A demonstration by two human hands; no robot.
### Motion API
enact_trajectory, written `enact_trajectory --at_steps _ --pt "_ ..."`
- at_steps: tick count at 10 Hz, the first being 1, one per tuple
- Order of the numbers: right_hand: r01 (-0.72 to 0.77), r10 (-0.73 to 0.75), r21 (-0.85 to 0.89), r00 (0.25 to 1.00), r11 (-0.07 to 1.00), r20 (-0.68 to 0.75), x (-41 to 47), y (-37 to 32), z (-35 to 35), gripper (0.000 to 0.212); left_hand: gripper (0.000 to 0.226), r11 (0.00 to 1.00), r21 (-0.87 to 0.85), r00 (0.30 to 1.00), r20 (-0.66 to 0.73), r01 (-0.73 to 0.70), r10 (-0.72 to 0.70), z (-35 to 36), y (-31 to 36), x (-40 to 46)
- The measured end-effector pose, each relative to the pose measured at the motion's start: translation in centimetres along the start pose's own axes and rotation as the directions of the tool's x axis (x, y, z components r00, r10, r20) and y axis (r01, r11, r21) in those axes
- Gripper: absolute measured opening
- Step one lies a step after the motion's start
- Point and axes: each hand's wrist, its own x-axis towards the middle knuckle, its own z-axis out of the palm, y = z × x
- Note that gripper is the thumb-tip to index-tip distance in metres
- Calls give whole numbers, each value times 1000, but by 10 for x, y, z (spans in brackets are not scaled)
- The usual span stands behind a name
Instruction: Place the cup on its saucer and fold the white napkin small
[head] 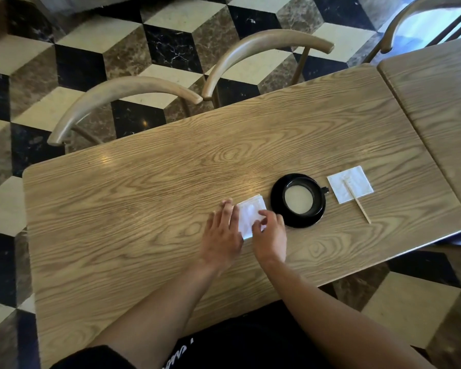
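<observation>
Head view, looking down at a wooden bench (149,214) with two chair backs behind it, so nothing on that side matters. Going left to right: the left hand (221,235) lies flat, fingers (227,209) pressed together and straight, pinning the left edge of the white napkin (249,213). The right hand (270,235) is right next to it, fingers curled with the thumb and forefinger tips pinching or pressing the napkin's lower right part; can't tell which for sure. The napkin already looks like a small layered square, so I'd guess the folding is mostly done, maybe one more fold or a final crease left.

Just beside it on the right, the black cup (302,197) with pale liquid already sits on its black saucer (278,209), handle pointing right. That half looks finished to me.

Further right there's a second napkin (357,179) lying open with a wooden stir stick (362,209) across it, apart from the saucer. Only real hazard: the saucer is very close to the right hand, so a careless knuckle could bump it and slosh the drink.
</observation>
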Motion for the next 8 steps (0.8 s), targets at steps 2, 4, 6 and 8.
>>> enact_trajectory --at_steps 2,4,6,8 --pt "211 -100 -356 946 910 307 15 2 -6 70 79 995 100 940 338 13 -46 4 -7 -2" --pt "212 -79 -350 931 913 357 24 0 -9 73 80 993 90 939 326 80 -105 3 -5 0" --pt "228 -54 -364 901 903 431 25 -3 -17 75 83 987 19 930 330 162 -159 -1 3 6" --pt "463 -287 -305 830 832 478 21 31 -33 47 79 947 -23 918 255 319 -303 1 16 -24"
